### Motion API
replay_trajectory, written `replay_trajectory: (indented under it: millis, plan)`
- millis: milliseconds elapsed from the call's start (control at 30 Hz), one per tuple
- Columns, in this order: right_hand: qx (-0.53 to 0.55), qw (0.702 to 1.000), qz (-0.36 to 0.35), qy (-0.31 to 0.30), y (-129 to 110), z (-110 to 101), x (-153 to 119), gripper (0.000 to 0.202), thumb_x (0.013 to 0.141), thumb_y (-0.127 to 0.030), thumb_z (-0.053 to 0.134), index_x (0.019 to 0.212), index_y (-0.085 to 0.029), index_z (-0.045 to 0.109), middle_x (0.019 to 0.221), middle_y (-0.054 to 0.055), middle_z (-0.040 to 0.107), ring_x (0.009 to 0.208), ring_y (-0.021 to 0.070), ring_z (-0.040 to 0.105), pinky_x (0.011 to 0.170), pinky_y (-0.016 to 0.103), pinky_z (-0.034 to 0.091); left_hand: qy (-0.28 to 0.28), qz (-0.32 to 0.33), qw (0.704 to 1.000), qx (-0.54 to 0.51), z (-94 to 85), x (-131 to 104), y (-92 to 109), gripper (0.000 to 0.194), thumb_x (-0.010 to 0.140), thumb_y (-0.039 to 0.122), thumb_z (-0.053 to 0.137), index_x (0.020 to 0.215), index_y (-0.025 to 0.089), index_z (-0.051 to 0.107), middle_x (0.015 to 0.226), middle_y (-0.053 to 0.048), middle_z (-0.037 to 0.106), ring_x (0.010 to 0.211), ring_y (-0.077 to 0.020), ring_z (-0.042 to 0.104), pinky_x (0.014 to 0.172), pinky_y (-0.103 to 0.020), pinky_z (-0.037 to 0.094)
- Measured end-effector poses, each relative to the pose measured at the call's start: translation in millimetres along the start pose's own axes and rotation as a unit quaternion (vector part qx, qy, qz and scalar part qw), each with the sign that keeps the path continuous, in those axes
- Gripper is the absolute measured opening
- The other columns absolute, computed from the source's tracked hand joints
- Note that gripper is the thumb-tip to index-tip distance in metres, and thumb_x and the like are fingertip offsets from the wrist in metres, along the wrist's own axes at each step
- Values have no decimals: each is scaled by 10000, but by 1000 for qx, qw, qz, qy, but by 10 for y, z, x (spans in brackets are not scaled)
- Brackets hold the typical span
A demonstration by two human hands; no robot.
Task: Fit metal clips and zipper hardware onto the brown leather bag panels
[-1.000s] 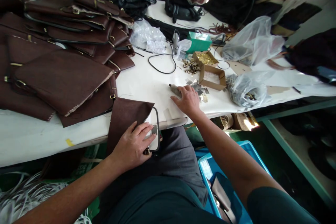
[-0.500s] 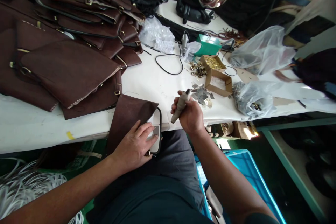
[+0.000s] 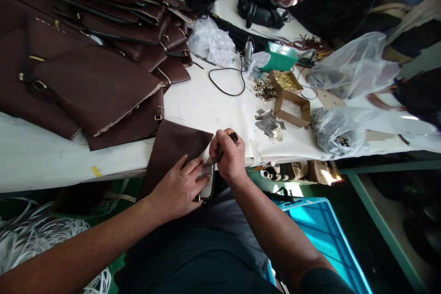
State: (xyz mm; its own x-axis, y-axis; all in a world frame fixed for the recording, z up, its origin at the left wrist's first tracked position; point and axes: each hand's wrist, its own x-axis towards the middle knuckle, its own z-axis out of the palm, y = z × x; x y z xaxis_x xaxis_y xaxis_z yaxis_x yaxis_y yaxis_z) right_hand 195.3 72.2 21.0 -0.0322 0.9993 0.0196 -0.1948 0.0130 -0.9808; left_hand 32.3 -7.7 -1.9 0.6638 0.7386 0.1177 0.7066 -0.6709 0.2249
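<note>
The left hand (image 3: 181,187) lies palm down with fingers extended and slightly parted, steadying a brown leather bag piece (image 3: 179,143) whose pale inner side (image 3: 208,190) and dark edge show just right of its fingertips. A small metal buckle (image 3: 197,198) sits beside that hand's thumb. The right hand (image 3: 230,154), just to the right of the left one, is curled in a fist around a hand tool (image 3: 234,137); the dark end pokes out above the fist, while the narrower end slants down to the pale side, close by the left fingertips. Whether its tip touches anything is too small to tell. Right of the right hand on the white worktable (image 3: 196,101) lie thin metal plates (image 3: 267,123), with a cardboard box (image 3: 292,118) beyond them and loose metal fittings (image 3: 264,89) farther back. A clear plastic bag (image 3: 339,132) rests farther right. Ahead of the right hand, a black cord (image 3: 225,94) makes a loop. Beyond and left of the left hand, brown leather bags (image 3: 96,85) are heaped. Below and right of the right hand stands a blue crate (image 3: 320,229).
</note>
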Motion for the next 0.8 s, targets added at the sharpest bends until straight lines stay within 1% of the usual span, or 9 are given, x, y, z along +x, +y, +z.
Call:
replay_trajectory:
  millis: [100,167,233,300,367,467,533,667,800]
  plan:
    - [38,999,-9,-17,52,16,-56,446,953,-516,693,700,-257,431,558,-60,479,463,114,419,487,278,372,5,3,1000,-9,4,4,-8,552,851,444,790,1333,181,732,1456,-202,653,1460,-405,478,1246,-636,355]
    - [20,999,-16,-38,62,1,-131,433,953,-509,689,690,-259,453,559,-51,490,480,127,432,505,290,385,6,4,1000,-14,5,0,-15,537,856,433,783,1329,184,730,1444,-197,659,1461,-398,478,1254,-633,349]
    - [-31,998,-19,-59,48,-24,-207,442,942,-539,684,674,-260,470,580,-33,517,521,143,466,551,309,431,8,3,1000,-20,3,-9,-20,504,868,428,771,1313,196,732,1435,-184,665,1466,-384,475,1268,-622,339]
    - [-70,995,-16,-65,13,-51,-254,467,928,-578,678,653,-261,472,588,-19,531,545,154,484,581,325,462,13,2,1000,-27,4,-20,-21,470,877,427,762,1293,210,734,1429,-166,668,1468,-368,473,1280,-607,332]
    - [-64,996,-17,-63,-37,-72,-270,488,927,-608,668,643,-263,471,573,-16,519,533,155,477,566,325,464,19,-3,999,-34,11,-31,-19,450,877,415,764,1280,219,732,1429,-152,663,1466,-357,476,1286,-595,331]
    - [-18,997,-51,-50,-92,-80,-271,496,934,-649,644,662,-270,478,580,-15,510,519,160,477,549,331,464,34,-6,998,-45,29,-44,-20,450,879,377,766,1297,217,722,1422,-146,656,1464,-350,481,1295,-592,328]
    - [-29,996,-67,-54,-87,-75,-277,498,921,-655,652,655,-274,474,595,-7,518,537,170,490,564,344,470,37,-3,998,-52,34,-46,-26,462,882,356,761,1317,207,713,1427,-151,651,1478,-352,470,1307,-599,310]
    - [-93,991,-46,-88,-4,-73,-296,478,923,-580,647,613,-269,458,578,-6,504,547,169,468,586,348,454,28,-4,997,-65,23,-38,-39,421,864,349,768,1257,202,730,1447,-159,645,1488,-359,467,1311,-604,310]
    - [-88,985,-74,-126,69,-82,-293,421,928,-529,642,634,-260,506,632,15,560,602,182,513,627,357,471,25,-9,997,-70,21,-33,-41,429,859,317,755,1272,208,719,1436,-143,656,1476,-351,486,1307,-604,321]
